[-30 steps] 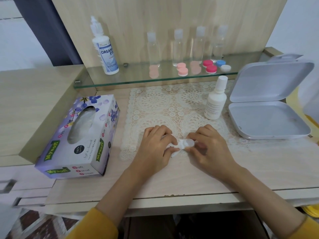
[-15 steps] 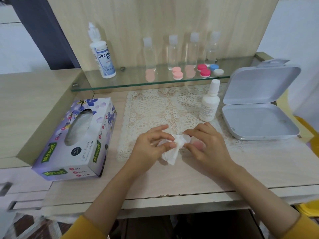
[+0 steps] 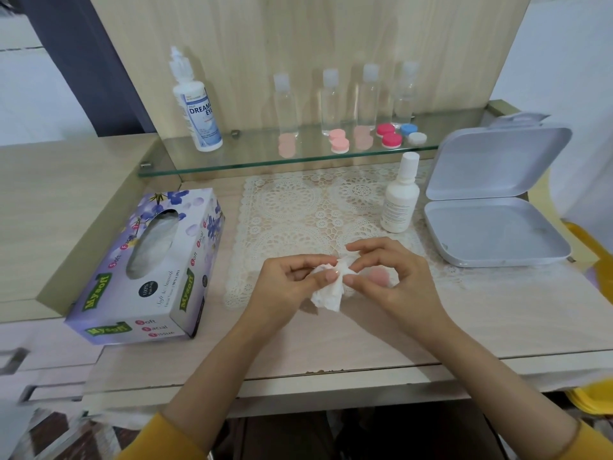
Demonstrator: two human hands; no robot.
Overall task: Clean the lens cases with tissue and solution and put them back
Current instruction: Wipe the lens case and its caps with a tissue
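- The person is wearing a long-sleeved top in mustard yellow, which is showing only along the bottom edge of the view.
- The left sleeve (image 3: 161,438) is ending well short of the wrist, leaving the forearm bare up to the left hand (image 3: 285,288).
- The right sleeve (image 3: 592,443) is showing a stitched cuff edge, and the forearm is likewise running bare to the right hand (image 3: 396,285).

The one head camera is looking forward and down from above the front edge of the desk (image 3: 497,320), sitting close (a wide-angle view, bending the sides) and facing the shelf (image 3: 248,151) along the back edge.
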